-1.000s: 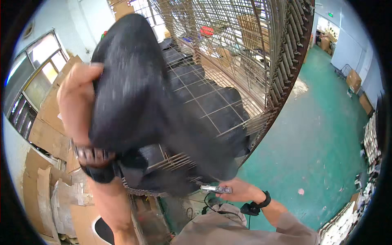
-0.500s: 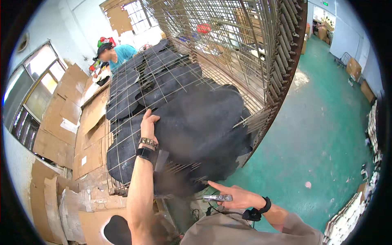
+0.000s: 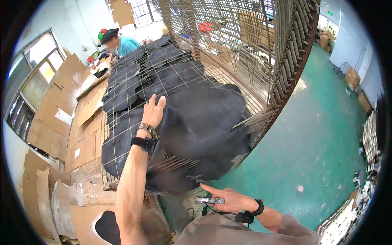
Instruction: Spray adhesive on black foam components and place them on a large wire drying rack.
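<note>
My left hand [image 3: 154, 113] rests on a large black leather-like sheet [image 3: 204, 118], with thumb and index finger stretched out and apart. Thin wires of a metal rack [image 3: 163, 88] cross over other black sheets just beyond the fingertips. Below the sheet's near edge, my right hand [image 3: 232, 200] is closed on a silver metal hand tool [image 3: 209, 200], its index finger pointing out toward the sheet. The tool's exact kind cannot be made out, and part of it is hidden in the palm. A blurred patch covers the middle of the sheet.
Upright wire frames with a row of springs [image 3: 295, 45] stand on the right, above a green floor [image 3: 302, 134]. Cardboard sheets [image 3: 87, 151] cover the left side. At the far left, a person in a blue shirt [image 3: 127, 45] bends over a work surface. Cardboard boxes [image 3: 352, 77] stand far right.
My left hand has shifted slightly up, its fingers now spread over the sheet near the wires. The sheet shows a fold beside it. My right hand with the tool has moved a little left.
</note>
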A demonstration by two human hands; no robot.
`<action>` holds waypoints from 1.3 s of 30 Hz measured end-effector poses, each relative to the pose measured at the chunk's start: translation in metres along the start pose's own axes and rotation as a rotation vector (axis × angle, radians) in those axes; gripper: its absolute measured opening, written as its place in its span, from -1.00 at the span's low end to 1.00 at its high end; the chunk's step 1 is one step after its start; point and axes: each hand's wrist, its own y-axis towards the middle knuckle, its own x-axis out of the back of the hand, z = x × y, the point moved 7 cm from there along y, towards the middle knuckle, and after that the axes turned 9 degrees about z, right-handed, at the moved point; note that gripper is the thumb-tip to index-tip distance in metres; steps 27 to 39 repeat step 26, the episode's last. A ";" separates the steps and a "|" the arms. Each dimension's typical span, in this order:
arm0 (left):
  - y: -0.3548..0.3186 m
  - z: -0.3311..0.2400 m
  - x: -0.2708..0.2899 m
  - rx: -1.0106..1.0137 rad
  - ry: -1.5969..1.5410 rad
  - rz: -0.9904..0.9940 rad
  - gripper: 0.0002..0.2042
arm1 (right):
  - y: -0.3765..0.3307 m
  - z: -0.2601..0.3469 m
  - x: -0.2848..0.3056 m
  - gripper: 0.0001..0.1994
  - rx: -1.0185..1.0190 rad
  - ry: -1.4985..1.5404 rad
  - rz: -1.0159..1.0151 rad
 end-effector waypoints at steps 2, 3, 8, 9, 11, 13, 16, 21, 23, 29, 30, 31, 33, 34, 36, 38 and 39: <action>-0.015 -0.012 0.008 -0.012 -0.001 0.016 -0.20 | -0.001 -0.002 -0.001 -0.06 0.003 0.006 -0.007; -0.020 -0.016 0.014 -0.066 -0.015 0.016 -0.21 | 0.001 -0.004 -0.003 -0.05 0.048 0.005 -0.016; -0.101 -0.046 0.065 -0.112 -0.440 -0.056 -0.36 | 0.010 0.002 -0.008 -0.06 0.014 0.007 0.060; -0.121 -0.045 0.076 -0.128 -0.489 -0.060 -0.40 | 0.014 0.004 -0.008 -0.10 -0.021 0.005 0.066; -0.180 -0.036 0.113 -0.134 -0.571 -0.117 -0.49 | 0.029 0.020 -0.023 -0.14 -0.025 -0.029 0.174; -0.232 -0.019 0.123 -0.176 -0.674 -0.058 -0.54 | 0.040 0.034 -0.028 -0.27 0.028 -0.045 0.156; -0.304 0.034 0.118 -0.140 -0.813 -0.007 -0.57 | 0.052 0.033 -0.039 -0.31 0.265 -0.092 0.104; -0.433 0.237 0.050 0.423 -0.837 -0.349 -0.55 | 0.086 0.074 -0.073 -0.32 0.053 -0.078 0.268; -0.532 0.352 -0.016 0.847 -0.463 -0.454 -0.50 | 0.101 0.092 -0.098 -0.32 0.158 -0.098 0.393; -0.655 0.438 -0.106 1.250 -0.176 -0.379 -0.37 | 0.118 0.116 -0.131 -0.30 0.198 -0.224 0.553; -0.655 0.438 -0.106 1.250 -0.176 -0.379 -0.37 | 0.118 0.116 -0.131 -0.30 0.198 -0.224 0.553; -0.655 0.438 -0.106 1.250 -0.176 -0.379 -0.37 | 0.118 0.116 -0.131 -0.30 0.198 -0.224 0.553; -0.655 0.438 -0.106 1.250 -0.176 -0.379 -0.37 | 0.118 0.116 -0.131 -0.30 0.198 -0.224 0.553; -0.655 0.438 -0.106 1.250 -0.176 -0.379 -0.37 | 0.118 0.116 -0.131 -0.30 0.198 -0.224 0.553; -0.655 0.438 -0.106 1.250 -0.176 -0.379 -0.37 | 0.118 0.116 -0.131 -0.30 0.198 -0.224 0.553; -0.655 0.438 -0.106 1.250 -0.176 -0.379 -0.37 | 0.118 0.116 -0.131 -0.30 0.198 -0.224 0.553; -0.655 0.438 -0.106 1.250 -0.176 -0.379 -0.37 | 0.118 0.116 -0.131 -0.30 0.198 -0.224 0.553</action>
